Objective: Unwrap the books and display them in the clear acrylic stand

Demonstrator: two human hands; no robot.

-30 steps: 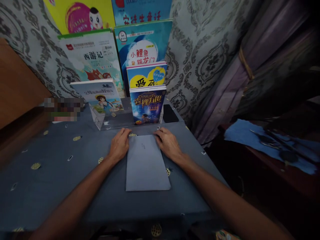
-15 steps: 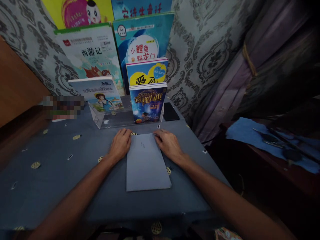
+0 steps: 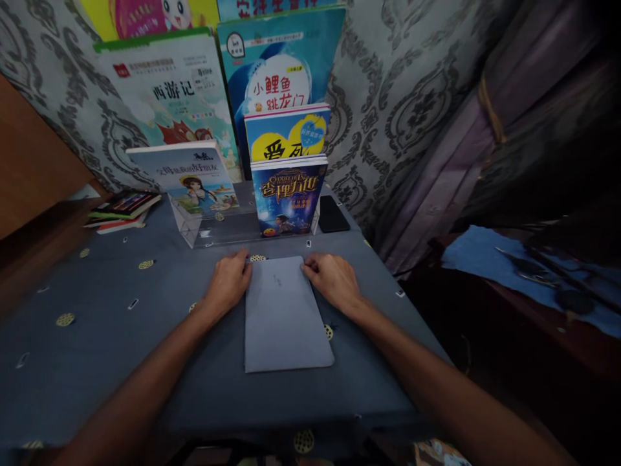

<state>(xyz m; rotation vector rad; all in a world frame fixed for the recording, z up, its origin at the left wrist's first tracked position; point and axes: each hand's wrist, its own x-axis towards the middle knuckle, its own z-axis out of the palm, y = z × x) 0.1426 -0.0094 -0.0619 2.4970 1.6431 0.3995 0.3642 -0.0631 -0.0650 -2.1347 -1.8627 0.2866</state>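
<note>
A plain grey thin notebook lies flat and closed on the cloth-covered table, with small faint marks near its top. My left hand rests at its upper left edge, fingers loosely bent and pointing forward, thumb side against the cover. At the upper right corner, my right hand has its thumb and curled fingers closed on the notebook's edge. Just beyond the hands, a clear acrylic stand holds upright books, among them a dark blue book and a pale book with a girl on its cover.
Taller picture books stand behind against patterned wallpaper. A black phone lies right of the stand. Some stacked books are at the far left. Beyond the table's right edge, a blue cloth with dark items lies on another surface.
My right hand's fingers have curled in more at the notebook's corner. My left hand has shifted slightly left. The notebook stays in place, and the view has tilted a little.
</note>
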